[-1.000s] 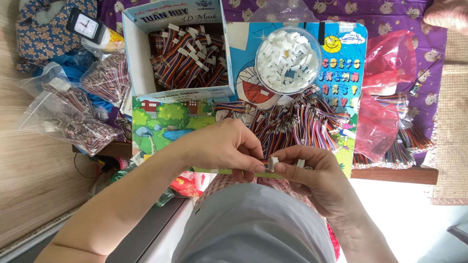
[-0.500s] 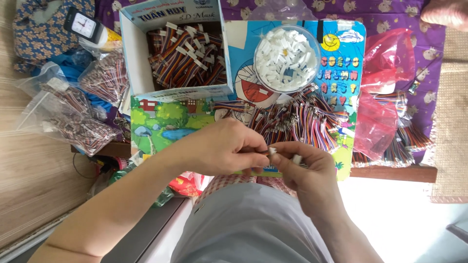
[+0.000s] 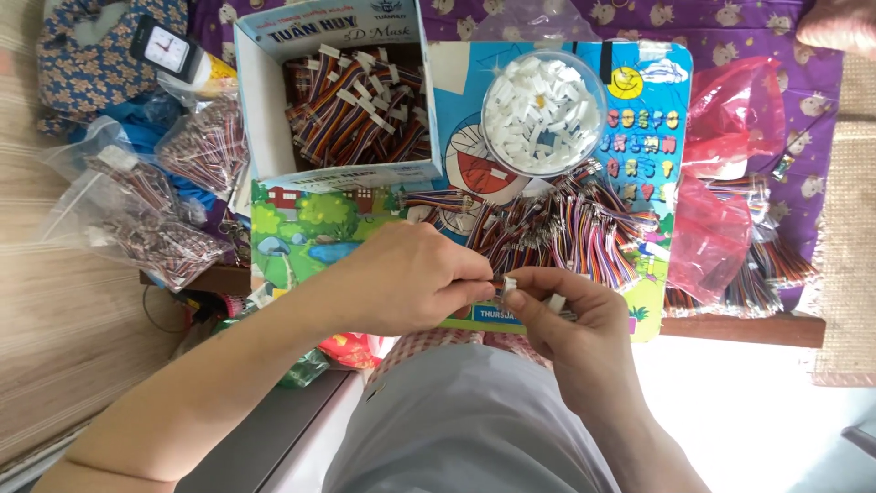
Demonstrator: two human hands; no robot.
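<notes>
**Count of items on the work surface**

Hands: two, one left hand (image 3: pixel 411 278) and one right hand (image 3: pixel 570 315), plus part of one other person's hand (image 3: pixel 835 23) at the top right corner.
Cardboard box (image 3: pixel 274 110) of bundled striped wires: one.
Round clear bowl (image 3: pixel 591 114) of white connectors: one.
Cartoon-printed boards: two, one blue (image 3: pixel 652 119) and one green (image 3: pixel 301 228).
Red plastic bags: two, upper (image 3: pixel 735 110) and lower (image 3: pixel 707 237).
Clear bags of wires at left: three, (image 3: pixel 205 146), (image 3: pixel 137 178), (image 3: pixel 151 246).
Loose wire pieces and white connectors: too many to count.
</notes>
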